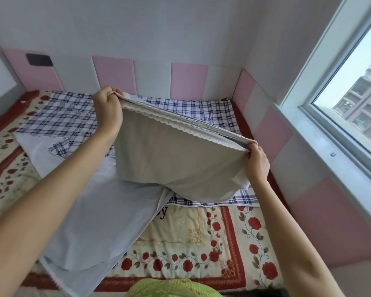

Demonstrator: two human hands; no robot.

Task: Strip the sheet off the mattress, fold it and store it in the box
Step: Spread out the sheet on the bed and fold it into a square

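Observation:
The sheet [69, 118] is blue-and-white plaid on one face and plain pale blue on the other, with a scalloped white trim. Part of it lies spread over the rose-patterned mattress cover [191, 236]. A folded section [169, 151] is lifted off the bed between both hands. My left hand [108, 110] grips one raised corner at the upper middle. My right hand [256, 162] grips the opposite corner lower and to the right. A pale blue flap [99, 224] trails down toward the near edge. No box is in view.
Pink and white padded panels [116, 75] line the back wall and the right wall. A window [356, 86] with a wide sill [321, 151] is on the right. A black wall plate [39, 60] sits at the upper left. Green fabric [171, 288] shows at the bottom edge.

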